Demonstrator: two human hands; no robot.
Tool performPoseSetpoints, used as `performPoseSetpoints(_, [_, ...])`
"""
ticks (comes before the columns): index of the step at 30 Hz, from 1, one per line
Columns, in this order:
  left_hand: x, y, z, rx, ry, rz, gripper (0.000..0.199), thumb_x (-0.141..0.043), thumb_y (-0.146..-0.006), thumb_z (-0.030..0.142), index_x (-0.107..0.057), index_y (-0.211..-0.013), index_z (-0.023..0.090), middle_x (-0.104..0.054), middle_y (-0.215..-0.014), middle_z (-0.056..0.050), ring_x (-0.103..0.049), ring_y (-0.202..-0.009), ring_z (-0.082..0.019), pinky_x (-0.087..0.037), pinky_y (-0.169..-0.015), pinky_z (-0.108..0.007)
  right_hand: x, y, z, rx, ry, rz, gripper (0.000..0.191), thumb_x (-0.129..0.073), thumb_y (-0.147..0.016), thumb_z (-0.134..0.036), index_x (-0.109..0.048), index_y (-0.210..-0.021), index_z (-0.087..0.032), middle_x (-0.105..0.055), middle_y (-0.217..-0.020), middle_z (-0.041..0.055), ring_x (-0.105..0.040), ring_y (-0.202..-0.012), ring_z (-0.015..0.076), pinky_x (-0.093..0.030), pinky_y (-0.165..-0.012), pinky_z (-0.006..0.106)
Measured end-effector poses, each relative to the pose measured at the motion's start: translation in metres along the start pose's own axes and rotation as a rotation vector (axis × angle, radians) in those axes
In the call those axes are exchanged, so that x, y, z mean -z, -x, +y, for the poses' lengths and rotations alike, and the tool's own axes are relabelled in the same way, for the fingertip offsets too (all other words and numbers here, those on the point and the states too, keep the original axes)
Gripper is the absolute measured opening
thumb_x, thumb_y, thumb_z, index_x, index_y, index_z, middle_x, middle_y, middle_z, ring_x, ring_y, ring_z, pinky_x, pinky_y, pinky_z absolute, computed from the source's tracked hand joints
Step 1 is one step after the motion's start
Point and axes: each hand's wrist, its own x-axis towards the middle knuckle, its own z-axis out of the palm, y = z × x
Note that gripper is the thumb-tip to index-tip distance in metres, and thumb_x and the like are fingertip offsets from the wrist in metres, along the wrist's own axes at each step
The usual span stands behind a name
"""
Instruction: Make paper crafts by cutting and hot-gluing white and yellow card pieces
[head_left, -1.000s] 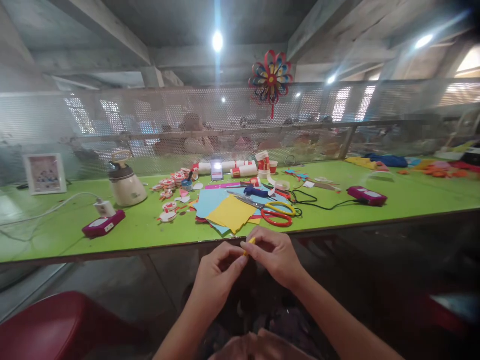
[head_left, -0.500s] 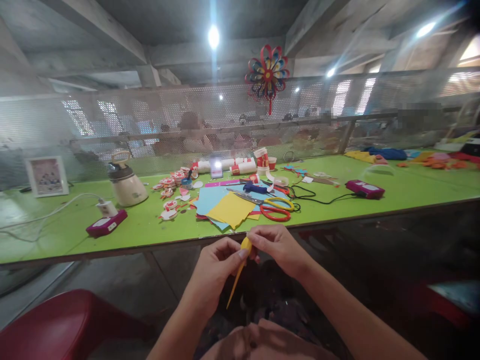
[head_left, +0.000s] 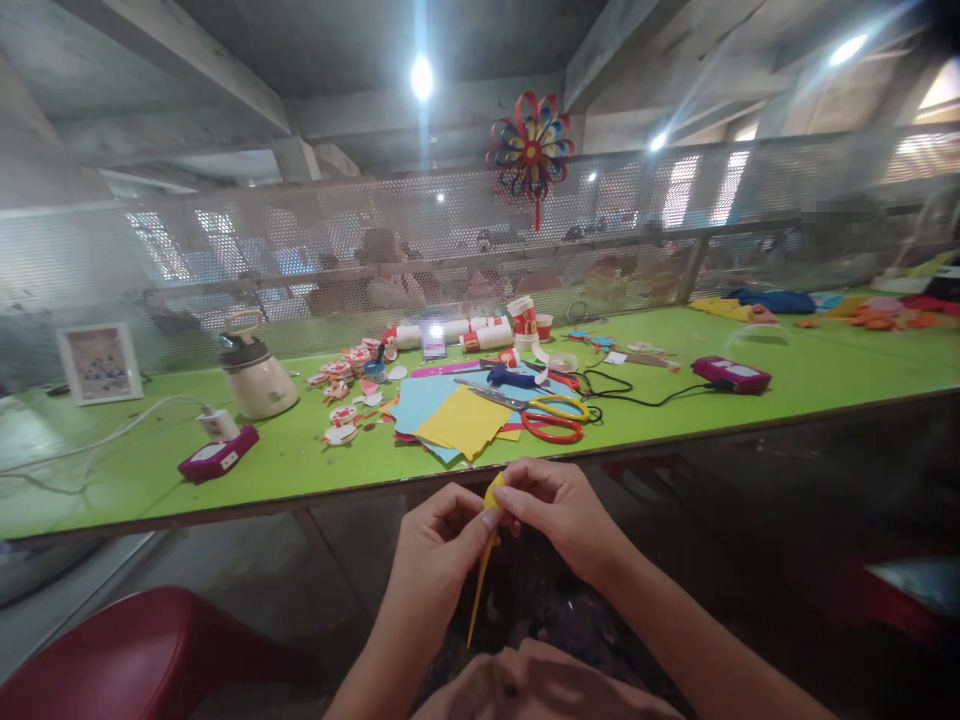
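Note:
Below the table's front edge, a thin yellow paper piece point(head_left: 484, 580) hangs down to a narrow point, its wider upper end between my fingers. My left hand point(head_left: 442, 540) pinches it between thumb and fingers. My right hand point(head_left: 555, 510) grips the same upper end from the other side, close to my left fingertips. On the table just beyond lie yellow paper sheets point(head_left: 461, 425) over light blue sheets point(head_left: 412, 400). Scissors with red and yellow handles point(head_left: 553, 430) rest across the papers, and a dark blue tool point(head_left: 511, 378) lies behind them.
The green table point(head_left: 300, 465) carries a beige kettle point(head_left: 262, 385), a picture frame point(head_left: 100, 362), purple power boxes point(head_left: 217, 455) with cables, paper cups point(head_left: 523, 318) and small red-and-white paper pieces point(head_left: 341, 425). A red stool point(head_left: 112, 650) stands at lower left.
Both hands have shifted slightly down and to the right with the yellow piece, whose tip now hangs lower and more upright. The view has moved a little.

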Motion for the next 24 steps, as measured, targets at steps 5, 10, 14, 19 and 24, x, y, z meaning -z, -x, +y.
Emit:
performPoseSetpoints(5, [-0.002, 0.003, -0.003, 0.026, 0.011, 0.036, 0.025, -0.072, -0.066, 0.036, -0.06, -0.063, 0.015, -0.055, -0.05, 0.003, -0.042, -0.046, -0.007, -0.028, -0.045, -0.018, 0.0, -0.001, 0.005, -0.026, -0.028, 0.067, 0.017, -0.068, -0.072, -0.03, -0.063, -0.069, -0.015, -0.056, -0.057, -0.0037, -0.047, -0.048, 0.0082, -0.039, -0.049, 0.022])
performPoseSetpoints(10, [-0.005, 0.003, -0.006, 0.111, 0.074, 0.01, 0.026, -0.072, -0.065, 0.035, -0.057, -0.063, 0.015, -0.058, -0.048, 0.003, -0.038, -0.042, -0.006, -0.025, -0.043, -0.017, 0.003, -0.004, 0.013, -0.016, -0.043, 0.085, 0.015, -0.068, -0.073, -0.029, -0.064, -0.07, -0.014, -0.057, -0.057, -0.003, -0.046, -0.047, 0.0082, -0.037, -0.049, 0.023])
performPoseSetpoints(14, [-0.004, 0.004, -0.01, 0.118, 0.094, -0.009, 0.026, -0.074, -0.063, 0.033, -0.056, -0.062, 0.014, -0.057, -0.049, 0.003, -0.039, -0.042, -0.005, -0.026, -0.043, -0.017, 0.006, -0.006, 0.017, -0.023, -0.076, 0.095, 0.015, -0.068, -0.074, -0.029, -0.065, -0.072, -0.015, -0.057, -0.056, -0.0033, -0.047, -0.048, 0.0085, -0.037, -0.049, 0.022])
performPoseSetpoints(19, [0.005, 0.013, -0.022, 0.184, 0.055, -0.055, 0.026, -0.073, -0.063, 0.032, -0.055, -0.06, 0.013, -0.057, -0.048, 0.002, -0.04, -0.041, -0.005, -0.028, -0.043, -0.017, 0.01, -0.012, 0.024, -0.01, -0.105, 0.12, 0.016, -0.069, -0.074, -0.029, -0.065, -0.07, -0.014, -0.056, -0.055, -0.0033, -0.046, -0.047, 0.0079, -0.037, -0.049, 0.022])
performPoseSetpoints(24, [0.017, 0.023, -0.035, 0.245, -0.022, -0.092, 0.025, -0.072, -0.066, 0.033, -0.056, -0.062, 0.014, -0.06, -0.051, 0.0, -0.045, -0.043, -0.007, -0.033, -0.044, -0.018, 0.012, -0.016, 0.032, -0.001, -0.169, 0.136, 0.014, -0.071, -0.073, -0.028, -0.065, -0.07, -0.015, -0.058, -0.058, -0.0025, -0.046, -0.048, 0.0082, -0.037, -0.048, 0.022])
